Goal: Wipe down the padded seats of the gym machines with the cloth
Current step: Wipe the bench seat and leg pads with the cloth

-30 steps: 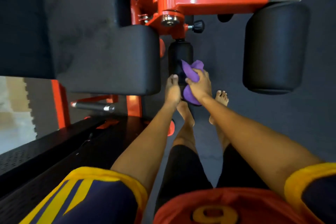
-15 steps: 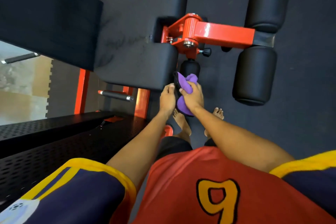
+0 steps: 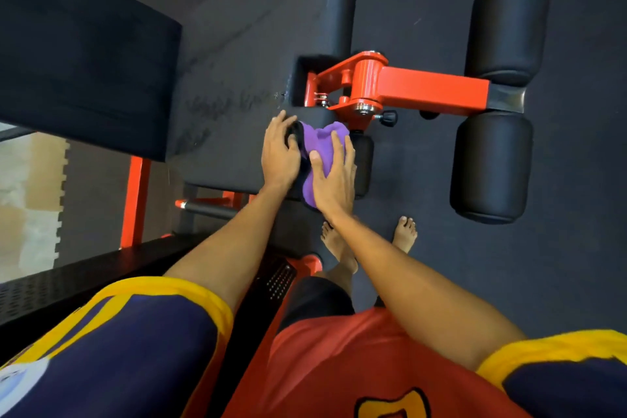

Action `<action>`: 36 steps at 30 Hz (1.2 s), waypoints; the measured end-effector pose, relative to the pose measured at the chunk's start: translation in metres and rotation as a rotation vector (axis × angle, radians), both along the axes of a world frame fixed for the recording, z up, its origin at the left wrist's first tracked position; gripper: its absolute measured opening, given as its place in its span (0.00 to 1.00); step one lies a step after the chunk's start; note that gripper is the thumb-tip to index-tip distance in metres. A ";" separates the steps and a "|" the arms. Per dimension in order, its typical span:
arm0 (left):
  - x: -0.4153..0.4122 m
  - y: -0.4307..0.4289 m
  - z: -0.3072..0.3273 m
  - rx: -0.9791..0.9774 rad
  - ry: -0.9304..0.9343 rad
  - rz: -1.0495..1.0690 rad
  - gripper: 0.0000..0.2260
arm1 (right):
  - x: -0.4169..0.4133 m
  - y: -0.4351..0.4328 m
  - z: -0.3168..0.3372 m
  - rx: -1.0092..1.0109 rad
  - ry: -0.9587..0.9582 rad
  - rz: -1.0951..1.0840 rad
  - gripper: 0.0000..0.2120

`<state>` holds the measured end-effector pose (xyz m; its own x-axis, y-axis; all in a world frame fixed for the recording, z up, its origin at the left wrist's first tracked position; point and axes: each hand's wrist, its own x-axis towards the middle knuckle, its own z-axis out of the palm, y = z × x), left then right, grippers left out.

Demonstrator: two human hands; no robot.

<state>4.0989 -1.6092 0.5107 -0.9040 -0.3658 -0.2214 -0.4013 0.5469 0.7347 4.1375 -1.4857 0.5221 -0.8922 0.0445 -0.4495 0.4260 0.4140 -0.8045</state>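
Right hand (image 3: 334, 180), fingers straight, presses a purple cloth (image 3: 320, 141) onto the black padded seat (image 3: 237, 71). Left hand (image 3: 279, 154) rests flat, relaxed, just beside it.

The seat pad (image 3: 244, 78) lies in the middle, and the backrest pad (image 3: 84, 61) is at its left. At the near right corner of the seat pad the cloth (image 3: 322, 142) lies under the right hand (image 3: 334, 176). The left hand (image 3: 280, 153) rests on the pad just left of the cloth. The lever arm (image 3: 424, 88) goes right to the far roller pad (image 3: 505, 27) and the near roller pad (image 3: 492, 166).
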 end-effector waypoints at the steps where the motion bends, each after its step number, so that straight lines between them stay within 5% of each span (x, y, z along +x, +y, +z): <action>1: -0.008 -0.006 -0.008 -0.028 -0.003 -0.082 0.23 | -0.004 -0.004 -0.007 0.038 -0.026 0.018 0.32; 5: -0.008 -0.018 -0.027 -0.132 0.057 -0.230 0.24 | -0.014 0.001 -0.030 0.430 0.256 0.302 0.30; 7: -0.006 -0.018 -0.030 -0.172 0.087 -0.244 0.25 | -0.022 0.007 -0.042 0.375 0.285 0.303 0.29; 11: -0.007 -0.016 -0.036 -0.276 0.124 -0.255 0.23 | -0.047 0.010 -0.056 0.005 -0.254 -0.249 0.26; 13: -0.005 -0.014 -0.039 -0.298 0.132 -0.255 0.23 | -0.054 0.009 -0.056 -0.014 -0.399 -0.335 0.27; 18: -0.008 -0.012 -0.042 -0.316 0.123 -0.242 0.23 | -0.019 -0.004 -0.044 0.292 0.232 0.191 0.25; 22: -0.007 -0.011 -0.042 -0.330 0.140 -0.239 0.23 | -0.035 0.001 -0.051 0.207 0.254 0.191 0.25; 24: -0.008 -0.011 -0.042 -0.346 0.145 -0.248 0.24 | -0.045 0.003 -0.050 0.085 0.118 0.006 0.27; 26: -0.009 -0.011 -0.042 -0.358 0.139 -0.242 0.24 | -0.057 0.005 -0.054 -0.089 -0.246 -0.296 0.28; 28: -0.007 -0.010 -0.042 -0.367 0.139 -0.242 0.24 | -0.057 0.005 -0.049 -0.083 -0.374 -0.340 0.29; 33: -0.008 -0.013 -0.048 -0.345 0.149 -0.220 0.22 | -0.016 -0.008 -0.044 0.276 0.232 0.239 0.28; 36: -0.007 -0.012 -0.047 -0.361 0.151 -0.236 0.23 | -0.038 0.002 -0.056 0.080 0.081 0.078 0.29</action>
